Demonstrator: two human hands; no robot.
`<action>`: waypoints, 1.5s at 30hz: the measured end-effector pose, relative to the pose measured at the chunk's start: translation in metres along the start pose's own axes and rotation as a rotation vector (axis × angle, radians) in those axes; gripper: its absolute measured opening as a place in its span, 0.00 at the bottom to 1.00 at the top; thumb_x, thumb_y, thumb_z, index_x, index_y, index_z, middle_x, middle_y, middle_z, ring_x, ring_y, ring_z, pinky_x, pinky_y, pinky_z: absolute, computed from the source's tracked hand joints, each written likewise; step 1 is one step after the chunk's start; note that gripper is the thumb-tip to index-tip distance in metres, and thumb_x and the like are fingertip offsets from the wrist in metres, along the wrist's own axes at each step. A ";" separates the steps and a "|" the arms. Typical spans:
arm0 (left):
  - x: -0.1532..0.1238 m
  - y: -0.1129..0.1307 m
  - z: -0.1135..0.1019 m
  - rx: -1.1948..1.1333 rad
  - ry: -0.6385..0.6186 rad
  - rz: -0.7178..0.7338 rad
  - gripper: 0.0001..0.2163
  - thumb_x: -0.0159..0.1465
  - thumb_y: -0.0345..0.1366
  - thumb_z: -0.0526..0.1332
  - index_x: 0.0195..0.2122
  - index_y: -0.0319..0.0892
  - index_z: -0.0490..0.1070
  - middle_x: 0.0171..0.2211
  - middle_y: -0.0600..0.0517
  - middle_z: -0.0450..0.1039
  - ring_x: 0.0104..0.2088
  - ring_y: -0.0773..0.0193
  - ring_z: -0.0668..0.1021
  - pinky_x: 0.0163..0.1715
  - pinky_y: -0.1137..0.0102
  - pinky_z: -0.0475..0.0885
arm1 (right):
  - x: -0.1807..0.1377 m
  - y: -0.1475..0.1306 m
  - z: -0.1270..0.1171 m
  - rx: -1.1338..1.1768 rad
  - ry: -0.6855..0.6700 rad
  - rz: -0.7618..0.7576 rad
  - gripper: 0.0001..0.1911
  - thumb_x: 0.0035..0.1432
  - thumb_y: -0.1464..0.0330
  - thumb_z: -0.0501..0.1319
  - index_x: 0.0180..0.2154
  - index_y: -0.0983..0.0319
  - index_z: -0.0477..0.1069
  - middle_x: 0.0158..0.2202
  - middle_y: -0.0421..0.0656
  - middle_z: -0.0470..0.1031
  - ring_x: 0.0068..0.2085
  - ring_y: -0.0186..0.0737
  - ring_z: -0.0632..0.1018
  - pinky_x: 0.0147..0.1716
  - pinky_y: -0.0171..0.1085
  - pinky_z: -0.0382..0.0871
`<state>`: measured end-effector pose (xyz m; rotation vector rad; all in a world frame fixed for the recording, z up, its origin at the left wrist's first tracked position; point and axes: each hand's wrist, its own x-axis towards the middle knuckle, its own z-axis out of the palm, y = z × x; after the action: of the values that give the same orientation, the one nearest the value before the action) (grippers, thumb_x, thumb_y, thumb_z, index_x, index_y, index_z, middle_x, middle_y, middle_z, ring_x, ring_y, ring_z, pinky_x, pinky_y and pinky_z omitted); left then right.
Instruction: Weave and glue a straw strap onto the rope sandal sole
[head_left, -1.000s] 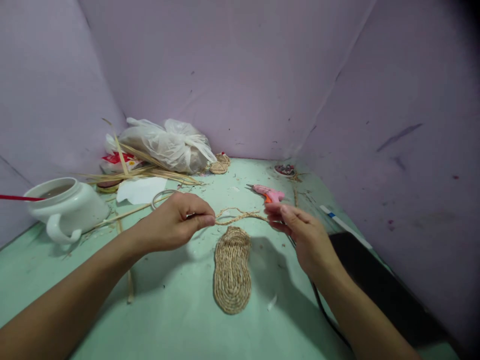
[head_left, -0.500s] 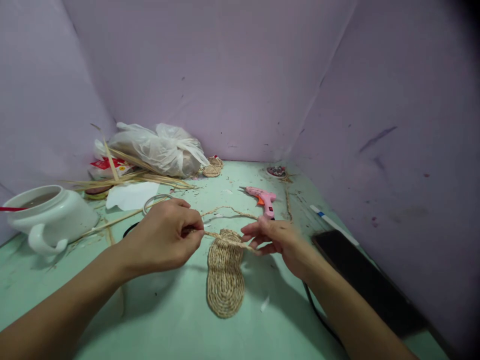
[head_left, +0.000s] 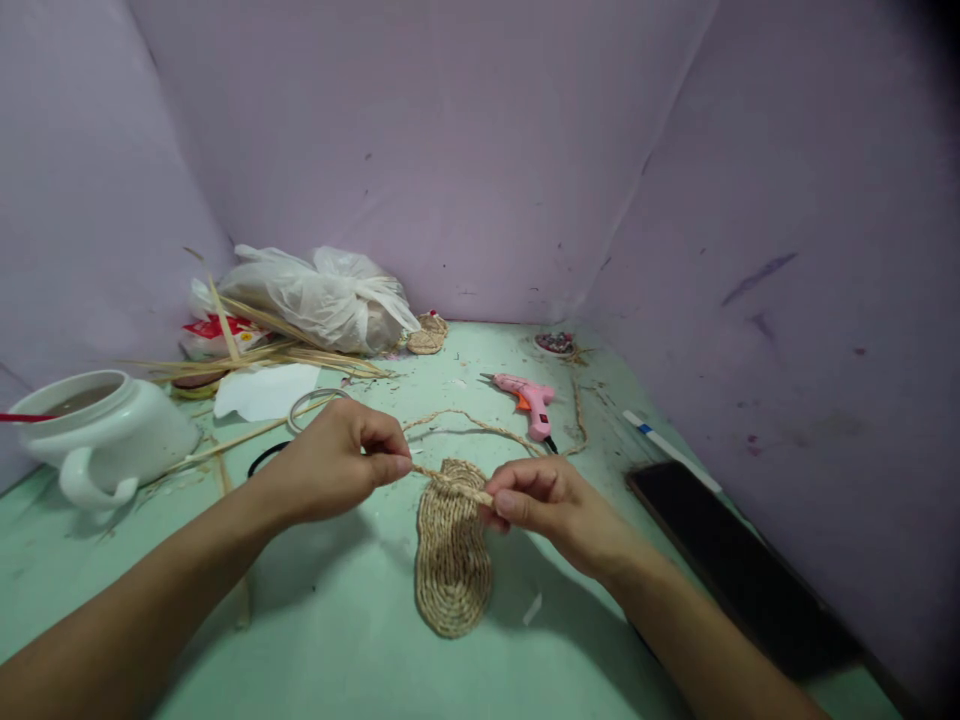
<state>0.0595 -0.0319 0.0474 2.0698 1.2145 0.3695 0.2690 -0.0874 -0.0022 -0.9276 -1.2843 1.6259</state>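
A braided straw cord (head_left: 454,483) stretches between my two hands, above the far end of a coiled straw sole (head_left: 453,570) on the table. My left hand (head_left: 345,460) pinches the cord at its left. At the other side my right hand (head_left: 544,505) grips it between thumb and fingers. More of the cord curves away behind the hands toward a pink glue gun (head_left: 531,402), which lies with its nozzle pointing left. Part of the sole's far end is covered by the cord.
On the left stand a white pot (head_left: 112,430) and a white paper (head_left: 266,390). Behind them are straw strips (head_left: 300,355) and a plastic bag (head_left: 322,295). A dark phone-like slab (head_left: 735,570) lies right, beside a white-and-blue strip (head_left: 671,450). Purple walls (head_left: 450,150) enclose the table.
My right hand has closed its thumb and fingers on the cord and shifted slightly left and down. The cord between my hands is now straighter. The sole stays in place.
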 end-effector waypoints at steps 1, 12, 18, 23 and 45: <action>0.003 -0.001 0.003 -0.112 -0.082 -0.048 0.07 0.48 0.36 0.59 0.19 0.38 0.70 0.15 0.56 0.65 0.19 0.70 0.64 0.20 0.75 0.57 | -0.002 0.000 0.002 0.032 -0.055 -0.026 0.12 0.44 0.62 0.68 0.24 0.65 0.76 0.20 0.39 0.72 0.23 0.28 0.70 0.25 0.29 0.64; -0.006 -0.005 0.015 -0.172 -0.532 0.157 0.15 0.49 0.27 0.56 0.38 0.39 0.74 0.30 0.53 0.72 0.29 0.67 0.70 0.30 0.76 0.64 | -0.003 -0.001 0.004 -0.334 -0.272 0.158 0.05 0.45 0.71 0.66 0.26 0.68 0.78 0.20 0.40 0.72 0.23 0.29 0.68 0.25 0.29 0.64; -0.014 0.004 0.024 -0.133 -0.560 0.069 0.08 0.52 0.26 0.54 0.19 0.36 0.70 0.14 0.59 0.55 0.18 0.75 0.59 0.17 0.79 0.54 | -0.005 -0.003 -0.010 -0.389 -0.276 0.322 0.10 0.42 0.67 0.68 0.30 0.66 0.79 0.21 0.39 0.72 0.22 0.28 0.66 0.24 0.29 0.62; -0.008 0.000 0.025 -0.107 -0.530 0.081 0.08 0.52 0.26 0.54 0.21 0.36 0.71 0.15 0.59 0.55 0.18 0.75 0.59 0.17 0.79 0.53 | -0.003 -0.006 -0.014 -0.479 -0.285 0.279 0.08 0.45 0.68 0.66 0.27 0.67 0.78 0.23 0.41 0.73 0.25 0.31 0.69 0.27 0.30 0.63; 0.009 -0.018 -0.028 0.157 -0.633 -0.022 0.07 0.55 0.32 0.54 0.28 0.40 0.72 0.23 0.55 0.67 0.25 0.68 0.67 0.24 0.76 0.59 | 0.009 0.009 -0.049 -0.474 -0.018 0.480 0.17 0.43 0.58 0.66 0.30 0.65 0.73 0.19 0.36 0.67 0.20 0.28 0.65 0.19 0.29 0.57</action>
<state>0.0369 -0.0070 0.0538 2.0660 0.8915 -0.3847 0.3088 -0.0624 -0.0208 -1.6128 -1.5804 1.7081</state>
